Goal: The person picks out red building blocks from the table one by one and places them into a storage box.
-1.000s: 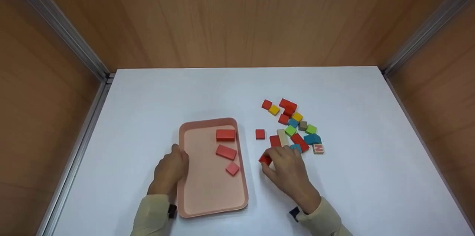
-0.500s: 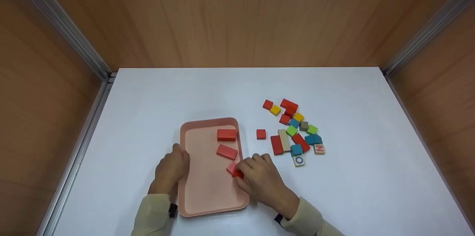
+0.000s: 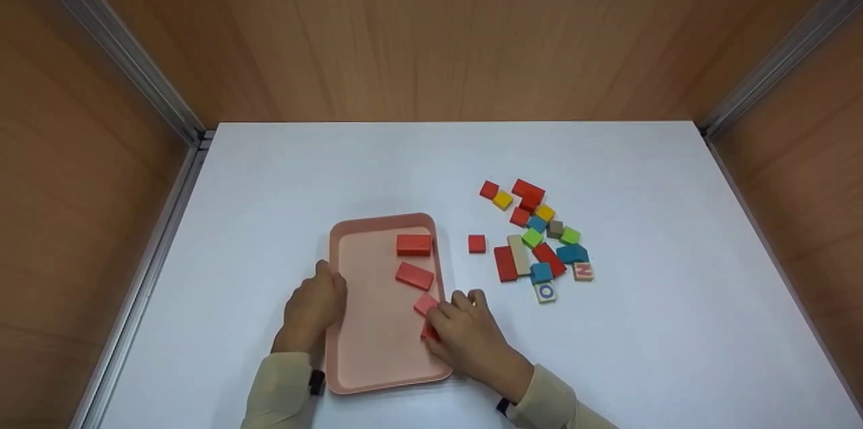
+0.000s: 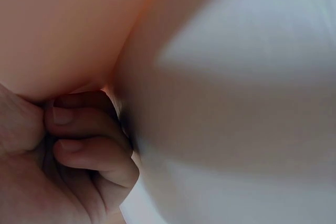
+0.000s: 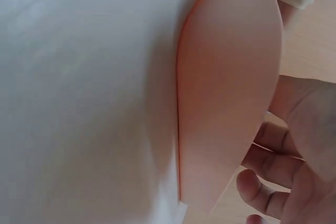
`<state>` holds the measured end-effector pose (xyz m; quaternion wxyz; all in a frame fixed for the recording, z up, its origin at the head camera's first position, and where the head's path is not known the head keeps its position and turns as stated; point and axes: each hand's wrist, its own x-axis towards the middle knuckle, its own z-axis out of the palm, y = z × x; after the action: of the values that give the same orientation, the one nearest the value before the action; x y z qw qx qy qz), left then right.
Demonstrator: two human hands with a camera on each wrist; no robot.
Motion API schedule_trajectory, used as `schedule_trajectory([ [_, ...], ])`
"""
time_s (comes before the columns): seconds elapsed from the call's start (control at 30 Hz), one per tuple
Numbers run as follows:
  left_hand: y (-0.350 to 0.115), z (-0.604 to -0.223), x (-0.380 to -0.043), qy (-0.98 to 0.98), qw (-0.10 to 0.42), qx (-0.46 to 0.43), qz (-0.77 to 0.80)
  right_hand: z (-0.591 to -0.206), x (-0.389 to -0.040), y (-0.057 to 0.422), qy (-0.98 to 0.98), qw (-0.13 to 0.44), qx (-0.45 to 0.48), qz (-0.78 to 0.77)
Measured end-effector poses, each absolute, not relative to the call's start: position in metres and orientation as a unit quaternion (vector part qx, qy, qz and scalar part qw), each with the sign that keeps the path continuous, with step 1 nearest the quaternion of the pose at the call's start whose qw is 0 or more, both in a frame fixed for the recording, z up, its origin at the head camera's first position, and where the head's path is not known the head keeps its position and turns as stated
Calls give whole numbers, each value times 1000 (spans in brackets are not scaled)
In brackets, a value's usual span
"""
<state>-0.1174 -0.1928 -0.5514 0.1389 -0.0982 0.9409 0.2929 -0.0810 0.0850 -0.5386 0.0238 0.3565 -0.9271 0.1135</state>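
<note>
A pink tray (image 3: pixel 371 355) lies on the white table, and my left hand (image 3: pixel 315 304) grips its left rim. In the left wrist view the fingers (image 4: pixel 94 153) are curled against the tray wall (image 4: pixel 68 30). My right hand (image 3: pixel 468 341) reaches over the tray's right rim and pinches a red block (image 3: pixel 428 331), partly hidden by the fingers. Just above it in the tray sits a pink block (image 3: pixel 425 304). Farther up are a tilted red block (image 3: pixel 414 276) and another red block (image 3: pixel 413 245). The right wrist view shows the tray's outer wall (image 5: pixel 226 93) beside the hand.
Right of the tray lies a loose cluster of red, yellow, blue, green and plain wood blocks (image 3: pixel 519 255). A single red cube (image 3: pixel 477 244) sits between cluster and tray. Two letter blocks, one marked O (image 3: pixel 545 292), lie at its near side. Wooden walls (image 3: pixel 438 31) enclose the table.
My right hand has carried a red block left from the cluster into the tray, then slightly nearer, below the pink block. The left hand has stayed on the rim.
</note>
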Motion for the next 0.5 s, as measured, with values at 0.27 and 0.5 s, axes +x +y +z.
schedule_trajectory([
  [0.27, -193, -552, -118, 941, 138, -99, 292, -540, -80, 83, -930, 3, 355, 98],
  [0.5, -193, -552, -119, 939, 146, -104, 292, -537, -82, 86, -928, 14, 351, 123],
])
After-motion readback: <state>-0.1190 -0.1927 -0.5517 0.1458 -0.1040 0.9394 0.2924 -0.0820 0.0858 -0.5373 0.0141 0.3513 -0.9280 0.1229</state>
